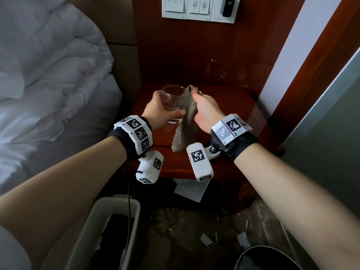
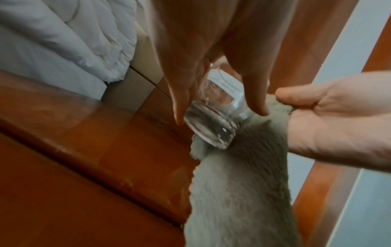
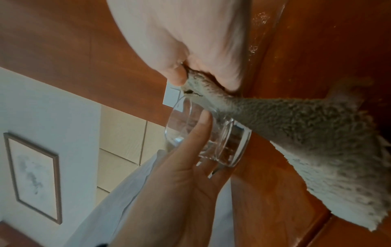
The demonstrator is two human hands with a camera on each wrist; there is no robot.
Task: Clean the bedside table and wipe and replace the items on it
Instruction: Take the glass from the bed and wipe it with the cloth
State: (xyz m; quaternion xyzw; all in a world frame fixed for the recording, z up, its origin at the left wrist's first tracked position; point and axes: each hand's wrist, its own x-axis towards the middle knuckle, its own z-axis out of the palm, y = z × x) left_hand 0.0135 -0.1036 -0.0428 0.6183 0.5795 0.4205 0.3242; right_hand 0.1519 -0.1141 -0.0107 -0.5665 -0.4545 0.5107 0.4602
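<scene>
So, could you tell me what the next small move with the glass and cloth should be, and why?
Probably rub the cloth around the glass. The left hand holds the glass above the bedside table, and the right hand pinches the cloth against the glass's side by the rim, most of it hanging loose, so the wiping looks barely begun.

The grey cloth [image 1: 185,121] hides the right side of the glass [image 1: 173,102]. The fingertips of the right hand [image 1: 206,112] are buried in its folds. The bin [image 1: 266,258] is cut off by the head view's lower edge. Markings on the wall switches [image 1: 198,7] are too small to read.
</scene>
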